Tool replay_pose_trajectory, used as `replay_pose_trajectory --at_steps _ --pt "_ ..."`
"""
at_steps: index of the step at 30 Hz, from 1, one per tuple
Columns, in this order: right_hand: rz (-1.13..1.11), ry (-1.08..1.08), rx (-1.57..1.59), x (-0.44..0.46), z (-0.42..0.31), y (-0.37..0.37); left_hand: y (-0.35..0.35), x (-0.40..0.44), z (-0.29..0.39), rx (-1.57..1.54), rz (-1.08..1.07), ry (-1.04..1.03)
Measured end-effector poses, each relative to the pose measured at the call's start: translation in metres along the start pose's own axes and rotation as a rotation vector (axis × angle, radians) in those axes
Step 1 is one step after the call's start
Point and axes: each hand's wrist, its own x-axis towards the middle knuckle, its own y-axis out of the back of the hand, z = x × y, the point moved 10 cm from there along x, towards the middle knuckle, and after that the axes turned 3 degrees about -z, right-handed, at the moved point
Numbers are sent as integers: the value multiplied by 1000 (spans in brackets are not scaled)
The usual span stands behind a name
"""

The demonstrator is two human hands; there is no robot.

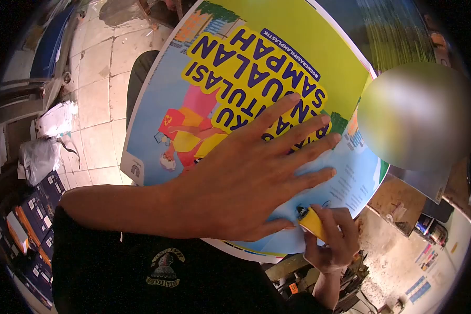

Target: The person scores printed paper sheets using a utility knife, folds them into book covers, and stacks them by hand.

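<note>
A large printed poster sheet [162, 104] in blue and green, with dark lettering on yellow, fills the middle of the view. My left hand [251, 167] lies flat on it, fingers spread, covering part of the lettering. Close to the left thumb, at the lower edge, my right hand [335, 240] is closed round a small yellow tool [314, 224] with a dark end. The dark end is over the sheet. What kind of tool it is I cannot make out, and fingers hide part of it.
Pale floor tiles [97, 89] show on the left, with a plastic bag [39, 159] and dark boxes [39, 209] along that side. A blurred oval [421, 118] hides part of the right side. Cluttered equipment [350, 282] stands below my right hand.
</note>
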Motion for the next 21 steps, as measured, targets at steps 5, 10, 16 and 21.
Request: replay_pose_trajectory --at_steps 5,10,16,21 --pt "112 177 -31 -5 -11 5 -1 0 0 2 1 0" --pt "-9 -194 374 13 15 7 1 0 1 13 -16 8" --pt "-57 -333 782 5 72 13 17 1 1 -10 93 -49" --pt "323 -349 861 21 99 38 9 21 2 -373 -205 -223"
